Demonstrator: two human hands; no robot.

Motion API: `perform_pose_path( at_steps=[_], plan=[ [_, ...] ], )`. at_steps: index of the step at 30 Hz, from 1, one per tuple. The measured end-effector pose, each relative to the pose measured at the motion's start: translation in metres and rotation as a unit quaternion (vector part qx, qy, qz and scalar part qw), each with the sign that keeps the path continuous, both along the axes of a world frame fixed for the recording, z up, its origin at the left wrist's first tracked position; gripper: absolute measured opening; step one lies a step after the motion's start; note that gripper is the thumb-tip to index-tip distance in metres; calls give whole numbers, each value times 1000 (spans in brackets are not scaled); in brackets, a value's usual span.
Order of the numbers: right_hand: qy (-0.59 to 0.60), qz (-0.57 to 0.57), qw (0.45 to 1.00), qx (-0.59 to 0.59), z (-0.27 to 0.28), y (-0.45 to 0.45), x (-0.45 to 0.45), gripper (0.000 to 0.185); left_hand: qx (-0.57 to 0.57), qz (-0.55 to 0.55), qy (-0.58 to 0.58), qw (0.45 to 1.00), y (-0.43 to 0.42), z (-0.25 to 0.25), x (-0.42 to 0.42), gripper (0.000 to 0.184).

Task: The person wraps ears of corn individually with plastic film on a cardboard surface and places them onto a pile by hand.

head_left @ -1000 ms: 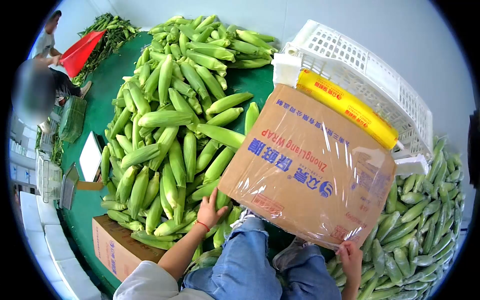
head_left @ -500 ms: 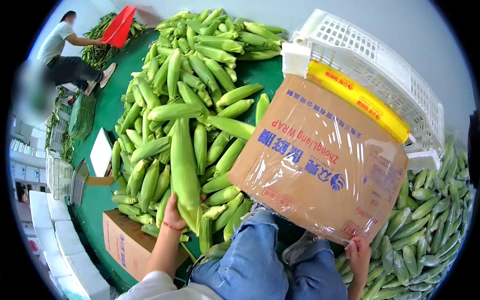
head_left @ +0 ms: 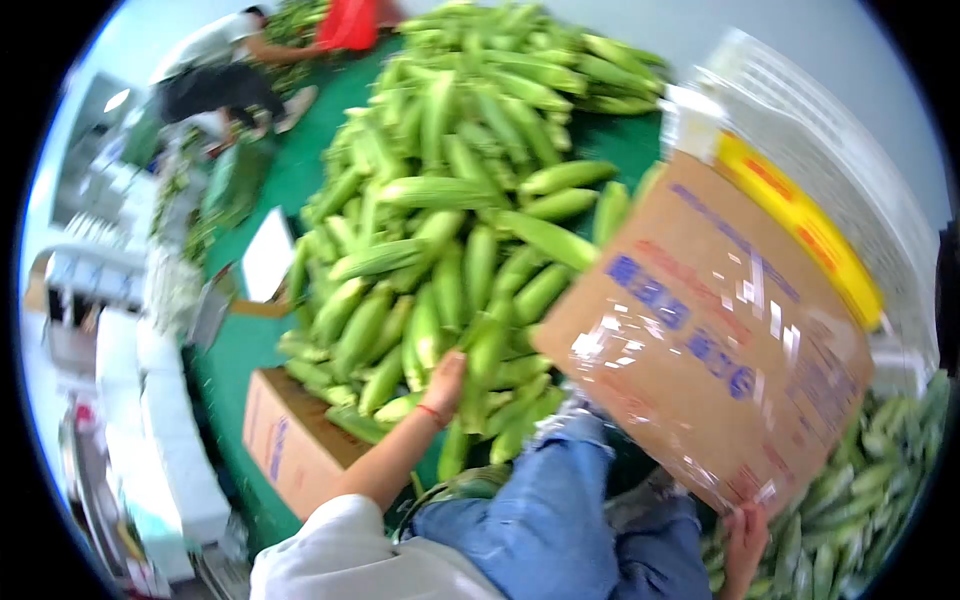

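My left hand [head_left: 447, 387], with a red string at its wrist, is closed around the lower part of a green-husked ear of corn [head_left: 488, 352]. That ear stands pointing away from me in front of a big corn pile [head_left: 440, 190]. At the lower right, my right hand [head_left: 745, 540] pinches the near edge of clear plastic film [head_left: 690, 462]. The film lies over a printed cardboard box [head_left: 640, 370], its glare covering part of the lettering. Along the box's far side rests a yellow roll of wrap [head_left: 800, 230].
White plastic crates [head_left: 820, 130] stand behind the box. Film-wrapped corn [head_left: 850, 500] is heaped at the right. An open carton [head_left: 295, 440] sits left of my arm, near a white flat panel [head_left: 268, 255]. Another person [head_left: 215, 60] bends at the back left by a red bag [head_left: 347, 25].
The view has swung, shifting the scene rightward. The ear in my left hand has moved away from the camera toward the pile. My right hand stays at the film edge. The other person bends lower.
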State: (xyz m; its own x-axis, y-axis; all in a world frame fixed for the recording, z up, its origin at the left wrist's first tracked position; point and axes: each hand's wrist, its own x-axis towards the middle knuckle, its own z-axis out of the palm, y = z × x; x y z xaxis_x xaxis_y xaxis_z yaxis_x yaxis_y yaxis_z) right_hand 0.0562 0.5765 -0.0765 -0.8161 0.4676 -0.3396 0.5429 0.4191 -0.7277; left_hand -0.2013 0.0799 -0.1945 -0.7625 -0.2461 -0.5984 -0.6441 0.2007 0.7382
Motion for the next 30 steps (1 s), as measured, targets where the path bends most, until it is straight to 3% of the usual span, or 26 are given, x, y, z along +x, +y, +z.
perform_pose_path(
  at_steps=[1,2,4,6,8,11,14,16,17,18,19,20,22,24,25,26,27,28,29,30],
  plan=[
    [19,2,1000,-5,-11,7,7,7,-126,-92,79,985,-20,-20,14,41],
    [-29,104,994,10,17,2,-11,34,-148,-101,86,980,-21,-5,21,41],
    [0,85,995,54,40,-20,-29,35,-180,-127,72,973,-31,37,31,39],
    [-28,69,997,20,39,-15,-25,35,-260,-139,134,946,-55,57,46,37],
    [-46,66,996,40,40,-14,-25,34,-400,-205,167,878,-79,84,53,46],
    [-66,69,994,48,41,-12,-23,35,-532,-437,155,709,-106,159,60,68],
    [-83,66,993,49,47,-14,-26,35,-525,-603,164,577,-159,193,65,64],
    [-73,74,993,50,47,-16,-27,34,-561,-648,153,493,-219,196,71,57],
    [-66,83,993,45,46,-13,-26,35,-605,-632,21,484,-284,178,70,52],
    [-60,89,993,43,43,-8,-23,36,-626,-407,-85,660,-309,218,62,60],
    [-53,87,994,40,41,-7,-18,38,-752,-283,-139,579,-340,233,78,74],
    [-90,61,994,29,44,-13,-23,42,-765,-182,-230,574,-304,275,68,86],
    [-182,9,983,9,60,-20,-35,51,-739,-198,-287,577,-318,274,76,83],
    [71,-18,995,-70,-17,13,5,7,-713,-278,-127,631,-342,222,81,75],
    [38,-15,997,-59,-9,10,3,8,-715,-298,24,632,-303,200,67,59],
    [6,-10,998,-54,-3,6,-3,8,-592,-307,131,734,-262,184,54,47],
    [6,-17,998,-64,3,2,-4,9,-594,-306,133,732,-214,153,44,46],
    [10,-20,997,-76,5,0,-7,9,-481,-301,197,800,-172,126,39,45],
    [16,-20,996,-88,8,-2,-11,9,-418,-344,284,791,-126,97,33,46],
    [11,-21,995,-95,12,-4,-16,9,-394,-380,192,815,-64,101,21,52]
  ],
)
